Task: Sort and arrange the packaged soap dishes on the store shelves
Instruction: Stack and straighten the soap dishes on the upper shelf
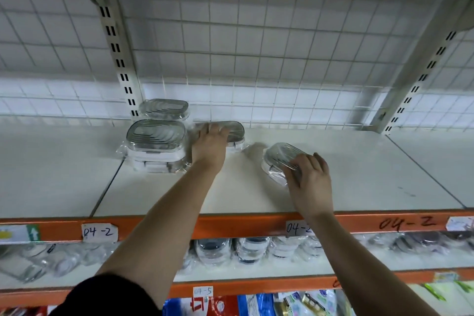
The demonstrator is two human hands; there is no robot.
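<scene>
On the white upper shelf (359, 174), two stacks of plastic-wrapped soap dishes stand near the back: a front stack (156, 146) and a rear one (165, 108) by the upright. My left hand (209, 146) lies on top of another wrapped soap dish (234, 131) at the back, fingers spread over its left end. My right hand (311, 179) grips a tilted wrapped soap dish (280, 156) further right, its near edge under my fingers.
A wire grid backs the shelf, with slotted uprights at left (118, 59) and right (420, 77). The orange shelf edge (230, 224) carries labels marked 04-2. Many wrapped dishes (246, 249) fill the shelf below; coloured packets (230, 305) sit lower.
</scene>
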